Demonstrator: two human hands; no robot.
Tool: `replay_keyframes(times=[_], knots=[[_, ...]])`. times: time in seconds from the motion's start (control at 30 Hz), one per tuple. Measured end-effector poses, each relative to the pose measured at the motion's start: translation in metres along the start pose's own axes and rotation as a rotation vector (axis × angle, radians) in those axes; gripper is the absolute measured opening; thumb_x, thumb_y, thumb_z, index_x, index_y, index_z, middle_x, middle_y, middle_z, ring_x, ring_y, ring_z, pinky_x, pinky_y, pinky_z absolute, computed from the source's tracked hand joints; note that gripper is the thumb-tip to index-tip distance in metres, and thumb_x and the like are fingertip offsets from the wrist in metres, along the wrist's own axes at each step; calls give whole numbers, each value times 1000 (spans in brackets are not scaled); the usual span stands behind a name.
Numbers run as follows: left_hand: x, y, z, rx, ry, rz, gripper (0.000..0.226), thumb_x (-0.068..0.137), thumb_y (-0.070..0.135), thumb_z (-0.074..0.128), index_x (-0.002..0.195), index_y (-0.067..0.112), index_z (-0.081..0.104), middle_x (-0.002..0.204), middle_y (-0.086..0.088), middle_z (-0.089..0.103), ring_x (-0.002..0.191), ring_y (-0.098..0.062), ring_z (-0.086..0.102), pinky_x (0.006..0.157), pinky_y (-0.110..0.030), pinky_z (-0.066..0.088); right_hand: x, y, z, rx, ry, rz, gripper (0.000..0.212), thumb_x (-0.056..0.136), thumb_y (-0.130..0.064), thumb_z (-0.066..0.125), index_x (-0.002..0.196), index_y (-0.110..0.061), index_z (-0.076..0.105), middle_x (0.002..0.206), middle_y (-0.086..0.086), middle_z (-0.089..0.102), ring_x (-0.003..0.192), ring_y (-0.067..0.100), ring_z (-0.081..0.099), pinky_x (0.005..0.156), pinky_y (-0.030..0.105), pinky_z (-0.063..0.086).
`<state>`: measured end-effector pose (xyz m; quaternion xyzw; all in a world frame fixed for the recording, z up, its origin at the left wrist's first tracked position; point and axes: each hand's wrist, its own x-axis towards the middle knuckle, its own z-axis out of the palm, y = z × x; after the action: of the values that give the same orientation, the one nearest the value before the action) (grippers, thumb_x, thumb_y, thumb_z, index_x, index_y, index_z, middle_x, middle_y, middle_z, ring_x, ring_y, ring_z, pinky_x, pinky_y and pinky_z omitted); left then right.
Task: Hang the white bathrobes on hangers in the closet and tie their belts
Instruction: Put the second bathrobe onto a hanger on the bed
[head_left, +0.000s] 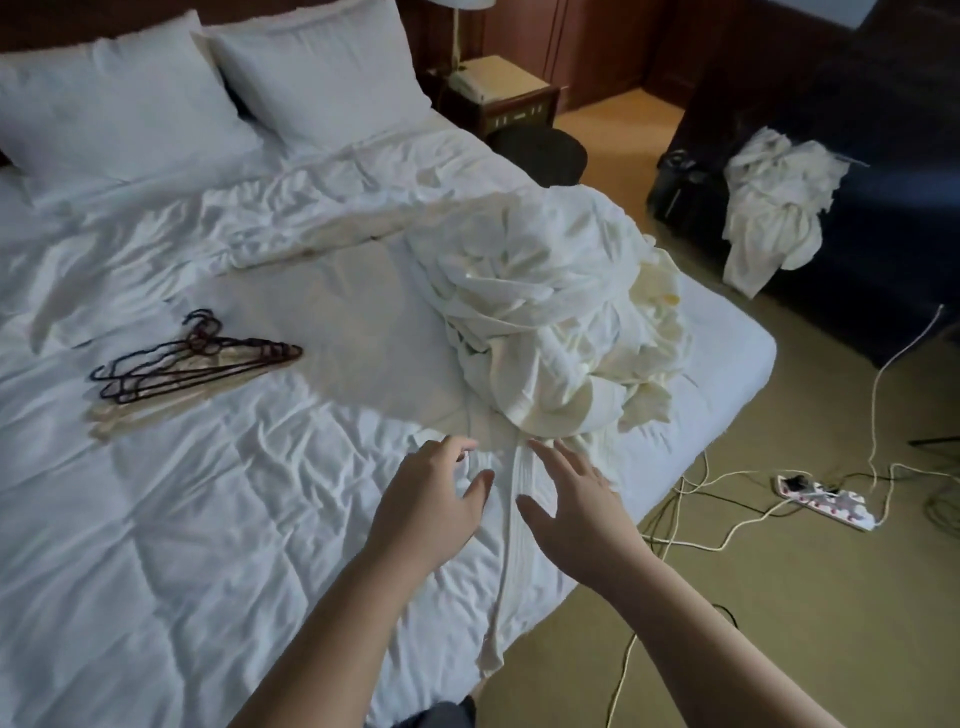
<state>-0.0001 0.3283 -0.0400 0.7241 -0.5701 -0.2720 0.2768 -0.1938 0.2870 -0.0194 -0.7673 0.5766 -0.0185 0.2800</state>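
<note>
On your far left, two pillows (208, 93) sit against the headboard, and below them the rumpled white duvet (156, 519) spreads wide and open toward you. A bundle of hangers (192, 366), dark ones stacked on pale ones, lies flat on that duvet, hooks toward the pillows and long bars running left to right, well apart from your hands. Your left hand (428, 499) reaches forward over the bedding with fingers loosely spread and relaxed, gripping nothing. Just beside it a bathrobe belt (511, 545) runs as a long strip from the heap straight toward you, its loose end hanging off the bed's near edge. Your right hand (571, 499) hovers over that belt, fingers straight and apart, clamped on nothing. Beyond both hands the pile of white bathrobes (561, 312) is heaped near the bed's right corner, close to the mattress edge. Right of the bed, the carpet carries tangled cables and a power strip (826, 501). Farther right, another white garment (779, 202) droops over a dark sofa (883, 249). A nightstand (498, 98) stands by the headboard.
</note>
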Motion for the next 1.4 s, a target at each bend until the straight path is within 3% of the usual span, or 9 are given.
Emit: replay_keyframes(times=[0.17,0.37,0.6,0.73,0.83,0.97,1.1,1.2,1.4], knots=[[93,4,30,-26,-79,-122,32,94,44,68,123,30,63,117,9,67,110,-12,63,91,-28,50,70,28,-16,111,-46,49,66,95,-43,61,155,-34,33,157,-7,38,143,19,41,113,42,41],[188,9,73,-35,-136,-285,45,94,50,65,132,28,58,126,7,66,117,-18,63,88,-28,44,166,67,-41,-6,-59,39,66,96,-44,56,155,-37,28,159,-4,34,142,26,40,112,48,41],[293,19,116,154,106,-240,51,97,41,61,145,38,45,135,-2,49,121,-29,48,94,-42,49,277,102,-47,-31,-11,11,71,93,-32,56,156,-36,24,162,2,30,144,28,37,110,47,43],[351,18,136,373,3,-170,54,100,28,54,150,41,37,142,-5,44,128,-32,44,100,-45,46,328,105,-53,-135,7,-26,74,94,-23,55,158,-37,20,167,6,21,148,31,29,113,48,40],[382,-1,151,420,-111,-230,46,102,42,45,148,39,40,136,-7,44,127,-35,48,95,-43,43,352,105,-56,-216,-29,-64,74,93,-16,53,156,-39,22,167,6,19,150,30,25,112,48,36],[378,-18,149,498,-49,-13,31,101,35,51,129,27,61,123,-1,61,114,-31,56,87,-40,42,365,106,-57,-269,-46,-87,74,90,-15,52,156,-38,26,163,5,25,148,31,24,113,48,35],[328,-9,139,273,196,184,11,100,24,53,92,20,58,77,-5,64,79,-31,60,85,-41,49,367,113,-58,-327,33,-119,69,91,-25,57,152,-40,31,158,3,30,147,30,23,117,51,29],[296,0,127,182,243,100,20,106,30,43,91,19,52,69,-5,56,67,-32,55,64,-40,43,369,120,-62,-315,119,-145,53,93,-36,60,143,-41,44,151,-2,39,146,25,26,119,57,23],[226,14,94,50,208,-54,24,106,48,29,98,29,42,63,1,57,66,-31,62,56,-38,38,367,118,-73,-357,148,-263,43,90,-26,60,131,-34,53,140,-7,49,143,20,34,121,63,15]])
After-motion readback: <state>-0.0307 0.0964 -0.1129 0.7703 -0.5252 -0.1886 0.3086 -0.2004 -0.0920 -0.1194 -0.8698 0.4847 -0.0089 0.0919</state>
